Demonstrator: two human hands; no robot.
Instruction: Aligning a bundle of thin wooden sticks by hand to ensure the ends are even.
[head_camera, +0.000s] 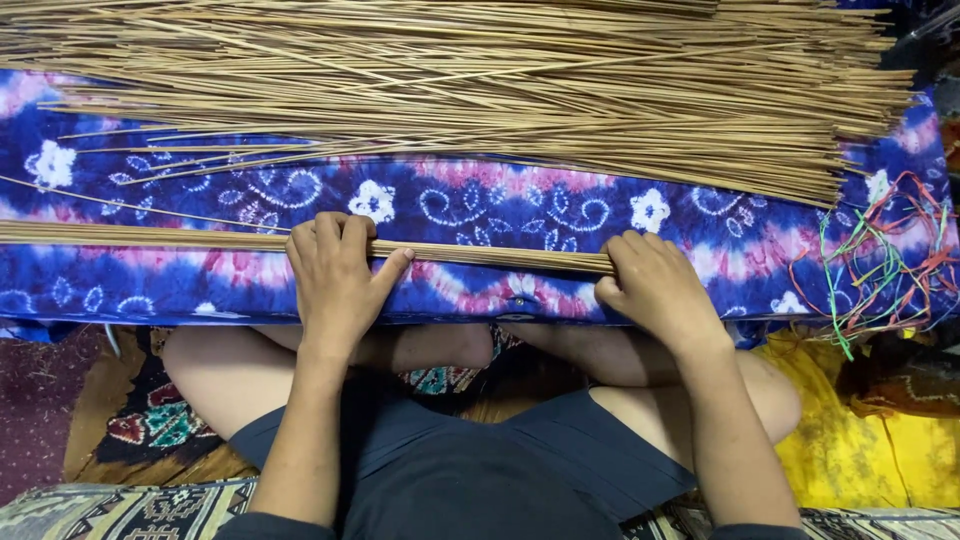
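Hands are working a slim bundle of thin tan sticks (480, 254) that is lying lengthwise across a blue, pink and white tie-dyed cloth (520, 205), just in front of the person's crossed legs. The left hand (335, 275) is closing over the bundle near its middle, fingers curled on top and thumb stretching along the near side. The right hand (655, 285) is cupping the bundle's right end, fingers bent over the tips, seemingly grasping them, though the grip underneath is hidden. Behind, well apart from the hands, a much larger heap of loose sticks (500, 90) is spreading across the cloth's far side. A tangle of red, green and orange strings (880, 255) is sitting at the cloth's right edge, beside a yellow fabric (850, 440).

By the look of them, these sticks are light, stiff yet springy, and likely to snap if bent hard; loose, they would slide and splay. Holding the bundle wrapped at two spaced points looks steadier than pinching one end.
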